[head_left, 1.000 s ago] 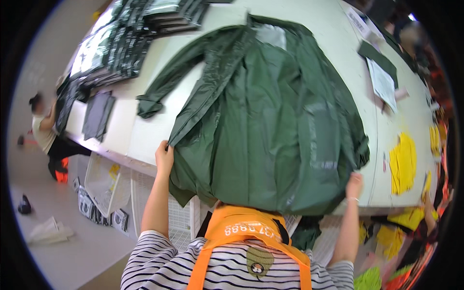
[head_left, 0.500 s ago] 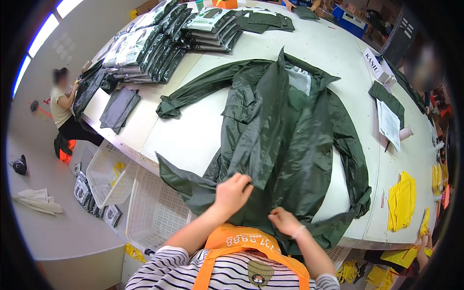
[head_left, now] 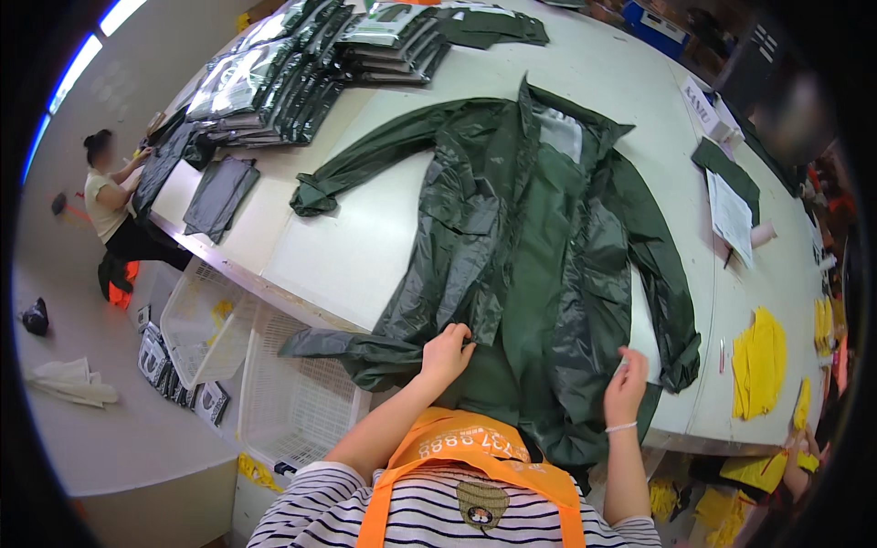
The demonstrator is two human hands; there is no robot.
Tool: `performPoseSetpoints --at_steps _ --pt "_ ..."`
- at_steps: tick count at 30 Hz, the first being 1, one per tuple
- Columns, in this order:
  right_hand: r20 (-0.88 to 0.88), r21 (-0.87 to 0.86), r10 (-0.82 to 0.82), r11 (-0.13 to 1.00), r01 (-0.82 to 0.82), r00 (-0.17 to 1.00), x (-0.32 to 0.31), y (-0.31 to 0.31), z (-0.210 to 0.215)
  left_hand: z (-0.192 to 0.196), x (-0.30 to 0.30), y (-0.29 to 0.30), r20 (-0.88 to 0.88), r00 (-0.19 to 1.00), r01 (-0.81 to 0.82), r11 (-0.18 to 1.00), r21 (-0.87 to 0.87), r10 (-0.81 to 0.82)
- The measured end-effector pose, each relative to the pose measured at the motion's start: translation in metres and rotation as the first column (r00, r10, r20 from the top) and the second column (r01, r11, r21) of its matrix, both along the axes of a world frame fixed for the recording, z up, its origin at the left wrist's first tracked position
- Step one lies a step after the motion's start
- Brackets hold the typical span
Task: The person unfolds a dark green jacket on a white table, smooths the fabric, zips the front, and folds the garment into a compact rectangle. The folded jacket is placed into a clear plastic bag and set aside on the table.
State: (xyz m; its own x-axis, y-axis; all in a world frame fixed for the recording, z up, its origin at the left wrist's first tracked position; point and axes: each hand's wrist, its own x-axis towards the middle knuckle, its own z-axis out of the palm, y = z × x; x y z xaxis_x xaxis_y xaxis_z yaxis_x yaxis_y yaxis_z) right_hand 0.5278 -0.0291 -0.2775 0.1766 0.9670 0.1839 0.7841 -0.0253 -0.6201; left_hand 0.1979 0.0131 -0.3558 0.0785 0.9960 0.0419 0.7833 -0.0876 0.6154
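A dark green rain jacket (head_left: 539,237) lies spread on the white table, collar away from me, sleeves out to both sides. Its front hangs apart, baring the smooth inside and a pale label at the neck. My left hand (head_left: 447,354) is closed on the lower edge of the left front panel. At the lower right side of the jacket, my right hand (head_left: 627,393) has its fingers drawn together at the fabric's edge; the exact grip is partly hidden. The hem drapes over the table's near edge against my orange apron (head_left: 470,443).
Stacks of bagged garments (head_left: 247,91) stand at the far left, near a folded dark piece (head_left: 219,196). Yellow fabric (head_left: 758,365) and papers (head_left: 731,215) lie right. White plastic baskets (head_left: 297,393) sit below the left edge. Another person (head_left: 114,196) works at the left.
My right hand has moved right and away from me, and the right front panel has swung outward, widening the opening. My left hand stays on the left panel, which lies flatter.
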Motion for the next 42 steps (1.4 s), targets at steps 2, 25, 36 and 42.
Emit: performPoseSetpoints --at_steps 2,25,36,42 --pt "0.319 -0.058 -0.077 0.993 0.101 0.945 0.064 -0.021 -0.056 -0.02 0.009 0.0 -0.029 0.999 0.019 1.0 -0.001 -0.019" --pt "-0.015 -0.192 -0.752 0.649 0.736 0.659 0.181 -0.238 -0.085 -0.056 0.006 0.024 -0.137 0.986 0.113 0.982 0.151 -0.092" --pt "-0.058 0.049 -0.19 0.98 0.193 0.98 -0.042 -0.084 -0.01 -0.021 0.003 0.016 0.062 0.996 0.053 0.993 0.106 -0.059" --pt "-0.418 -0.057 0.118 0.986 -0.155 0.901 -0.17 0.04 -0.03 0.015 0.003 0.009 0.052 0.995 0.061 0.925 0.375 -0.086"
